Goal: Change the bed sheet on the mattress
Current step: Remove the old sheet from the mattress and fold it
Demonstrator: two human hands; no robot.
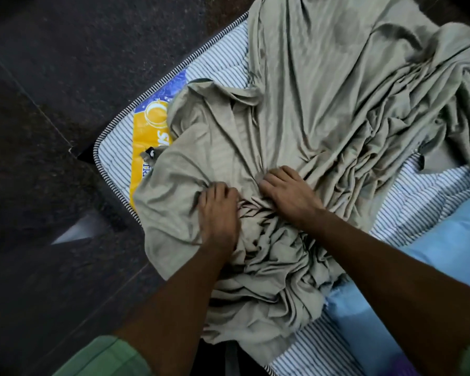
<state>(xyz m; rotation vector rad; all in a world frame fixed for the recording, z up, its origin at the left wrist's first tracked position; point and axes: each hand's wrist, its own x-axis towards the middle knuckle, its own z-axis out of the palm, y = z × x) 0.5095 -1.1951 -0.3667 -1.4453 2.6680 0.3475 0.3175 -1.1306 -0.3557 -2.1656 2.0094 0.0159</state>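
Both hands, left hand [219,210] and right hand [288,189], clutch bunched folds of the crumpled olive-green cotton bed sheet [323,109] at frame centre, spreading toward upper right over the striped mattress [407,213].

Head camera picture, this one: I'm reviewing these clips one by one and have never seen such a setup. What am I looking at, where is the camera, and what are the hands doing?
There is no machine here. A person wears a wide-angle camera on the head, so you look forward and down along both forearms. The one picture is from that view.

The striped surface is a mattress lying on a dark floor, with a yellow and blue printed label near its corner. Over it lies a crumpled olive-grey bed sheet, bunched up close to the person. Light blue fabric shows at the right; what it is I cannot tell.

The left hand and the right hand are both on the sheet, fingers curled into the gathered cloth, so each seems to grip a handful. The left hand is slightly blurred. Green sleeves show at the bottom.
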